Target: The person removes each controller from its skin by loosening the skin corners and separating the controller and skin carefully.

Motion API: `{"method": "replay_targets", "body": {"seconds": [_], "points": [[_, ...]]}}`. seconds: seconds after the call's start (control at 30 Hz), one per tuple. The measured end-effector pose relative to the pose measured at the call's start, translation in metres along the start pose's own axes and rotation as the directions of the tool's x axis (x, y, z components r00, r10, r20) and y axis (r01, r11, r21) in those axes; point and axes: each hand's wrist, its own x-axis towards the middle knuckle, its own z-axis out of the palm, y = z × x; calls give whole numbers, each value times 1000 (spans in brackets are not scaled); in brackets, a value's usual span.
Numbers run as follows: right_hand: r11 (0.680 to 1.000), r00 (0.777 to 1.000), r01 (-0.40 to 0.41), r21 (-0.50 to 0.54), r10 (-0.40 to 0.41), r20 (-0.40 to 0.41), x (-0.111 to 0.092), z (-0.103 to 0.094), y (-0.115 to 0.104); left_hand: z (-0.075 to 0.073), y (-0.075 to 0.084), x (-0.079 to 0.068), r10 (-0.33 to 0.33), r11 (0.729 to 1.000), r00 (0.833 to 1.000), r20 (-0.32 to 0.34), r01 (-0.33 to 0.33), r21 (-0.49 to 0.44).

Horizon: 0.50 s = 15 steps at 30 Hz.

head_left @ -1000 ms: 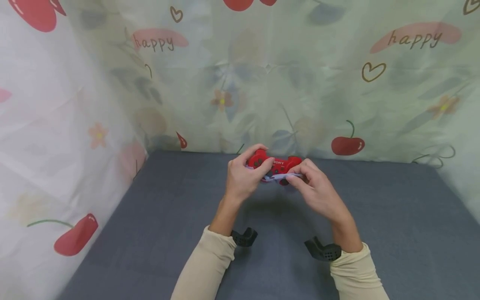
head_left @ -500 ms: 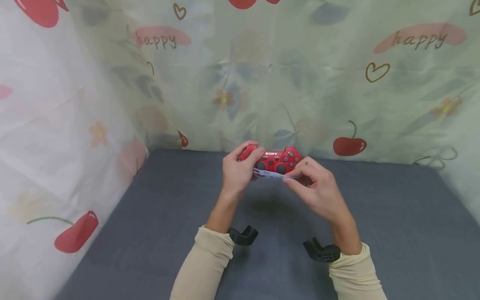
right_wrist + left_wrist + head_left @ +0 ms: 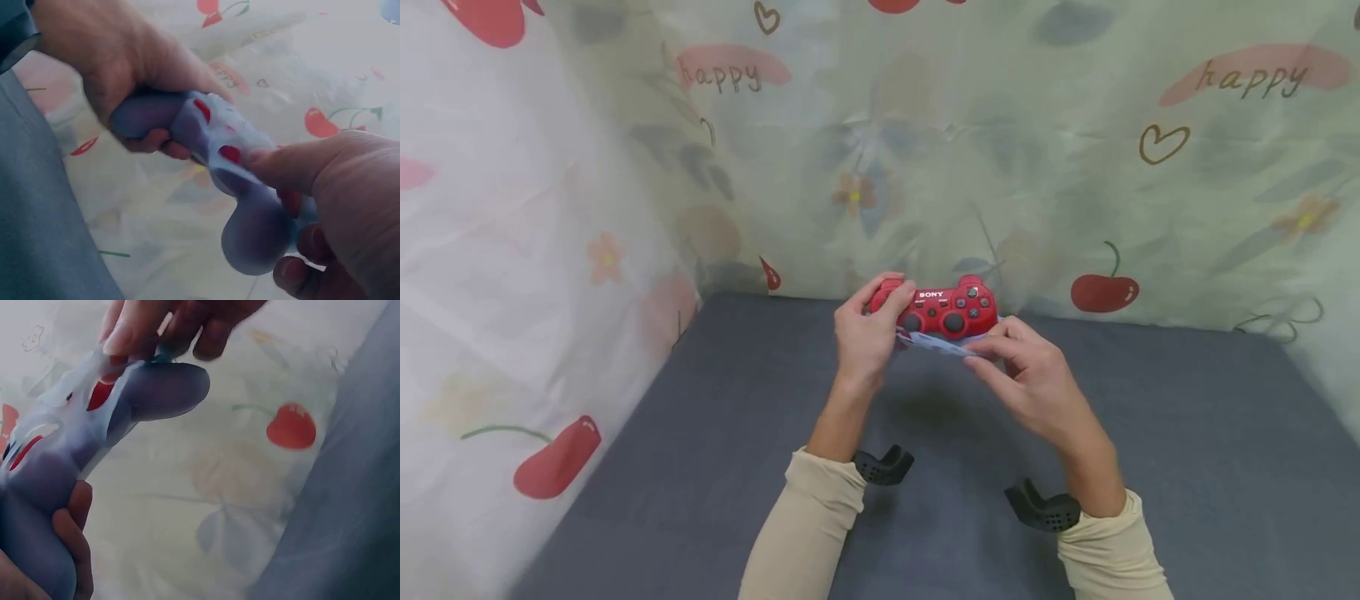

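Observation:
A red Sony game controller (image 3: pixel 943 305) is held above the table, its button face showing in the head view. Around its underside lies a pale blue-purple stretchy cover (image 3: pixel 934 343), seen closer in the left wrist view as a bluish skin (image 3: pixel 47 478) with cutouts showing red. My left hand (image 3: pixel 863 337) grips the controller's left handle, thumb on top. My right hand (image 3: pixel 1033 375) pinches the cover's edge at the lower right. In the right wrist view my right thumb (image 3: pixel 290 165) presses the cover (image 3: pixel 256 231) near a cutout.
A dark grey cloth covers the table (image 3: pixel 737 517). Behind it and at the left hang patterned curtains (image 3: pixel 940 183) with cherries, hearts and flowers. Black wrist mounts (image 3: pixel 886 465) sit on both forearms beside the beige sleeves (image 3: pixel 808 533).
The controller and left hand have moved left and slightly up, and the controller's face shows more fully. The cover edge pinched by my right hand now lies below the controller's face.

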Motion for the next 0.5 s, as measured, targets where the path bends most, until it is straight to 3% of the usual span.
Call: {"method": "replay_targets", "body": {"seconds": [0.2,0.5], "points": [[993,987,112,-32,-115,-109,5,11,-2,-2,0,-1,48,998,999,-10,-48,45],[969,961,201,-144,-224,-162,6,12,-2,0,4,1,10,1000,1000,6,-10,16]]}}
